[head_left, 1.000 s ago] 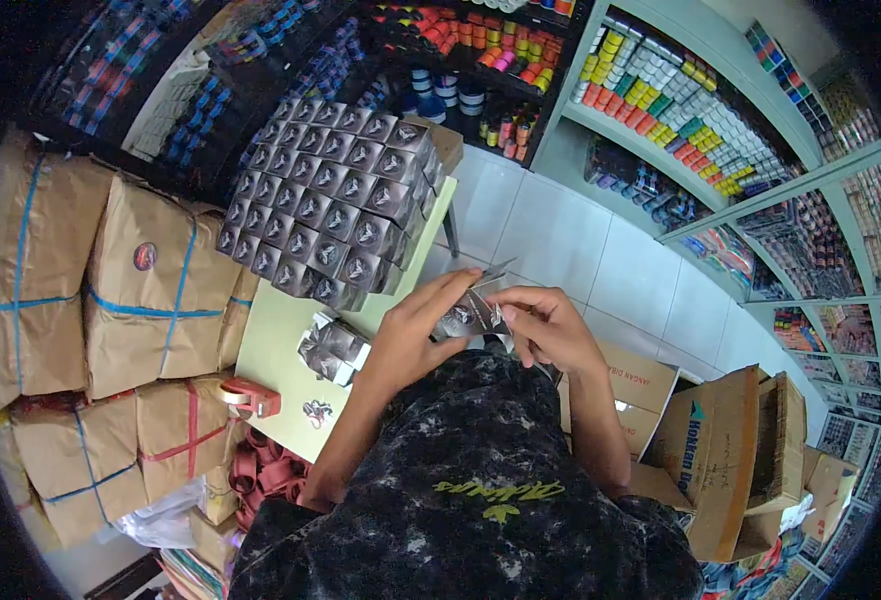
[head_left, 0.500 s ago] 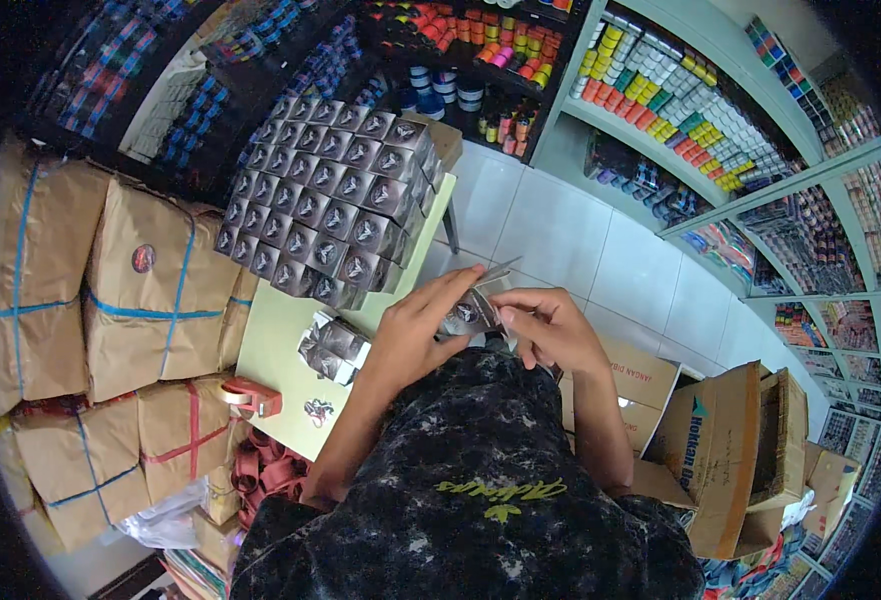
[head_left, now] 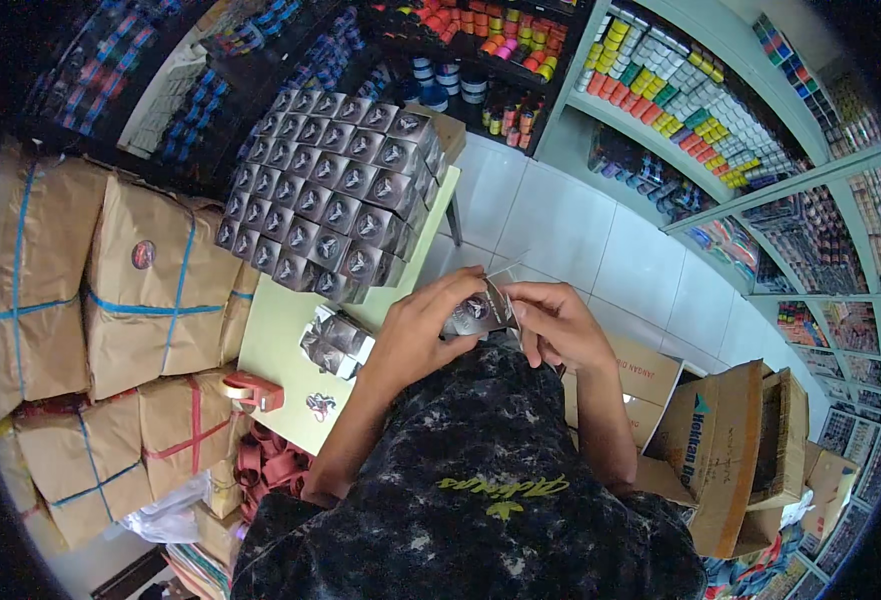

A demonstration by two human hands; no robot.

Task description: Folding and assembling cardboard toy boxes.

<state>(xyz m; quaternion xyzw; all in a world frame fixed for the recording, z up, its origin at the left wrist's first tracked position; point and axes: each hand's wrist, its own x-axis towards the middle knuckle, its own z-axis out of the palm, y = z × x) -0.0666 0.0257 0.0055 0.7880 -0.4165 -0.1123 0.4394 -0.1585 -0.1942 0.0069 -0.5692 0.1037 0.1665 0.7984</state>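
My left hand (head_left: 420,328) and my right hand (head_left: 558,322) hold one small grey printed box (head_left: 475,312) between them, just above my lap. The left hand cups the box from the left. The right hand's fingers pinch its right end, where a thin clear wrap or flap (head_left: 505,268) sticks up. A tall block of the same small grey boxes (head_left: 335,190) stands on the pale green table (head_left: 270,350) to the left. A few loose grey boxes (head_left: 335,342) lie on the table close to my left forearm.
A red tape dispenser (head_left: 250,390) sits at the table's near edge. Brown paper parcels tied with blue and red string (head_left: 150,290) are stacked at the left. Open cardboard cartons (head_left: 720,440) stand at the right. Shelves of coloured spools (head_left: 680,90) line the walls above the white tiled floor (head_left: 570,230).
Both hands stay on the small box. The fingers have shifted slightly around it, and the thin flap above it has moved a little.
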